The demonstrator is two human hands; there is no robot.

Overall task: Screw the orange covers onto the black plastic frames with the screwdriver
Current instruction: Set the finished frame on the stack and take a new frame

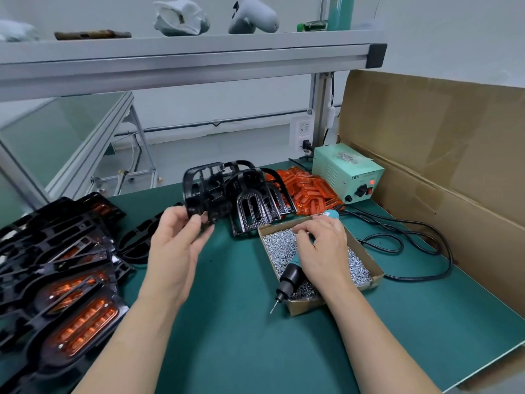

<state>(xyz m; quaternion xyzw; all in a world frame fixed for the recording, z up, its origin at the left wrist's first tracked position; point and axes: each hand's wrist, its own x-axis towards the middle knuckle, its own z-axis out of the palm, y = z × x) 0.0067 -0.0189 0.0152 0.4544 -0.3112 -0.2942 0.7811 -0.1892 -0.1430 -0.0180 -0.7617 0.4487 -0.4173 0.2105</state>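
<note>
Your forearms reach in over the green table (241,345). At your near left lies a heap of finished frames (76,322), black with orange inserts fitted. Your left hand (176,243) holds a bare black frame (207,189) up off the table, thumb and fingers pinching its lower corner. More bare frames (255,203) stand just behind it. Your right hand (324,251) rests over an open cardboard box (305,307) of screws (279,245), fingers curled around the screwdriver (292,275). Its black nose points toward you, with the bit past the box's near corner. Loose orange covers (306,191) are piled beyond the box, beside a pale green power unit (346,174).
</note>
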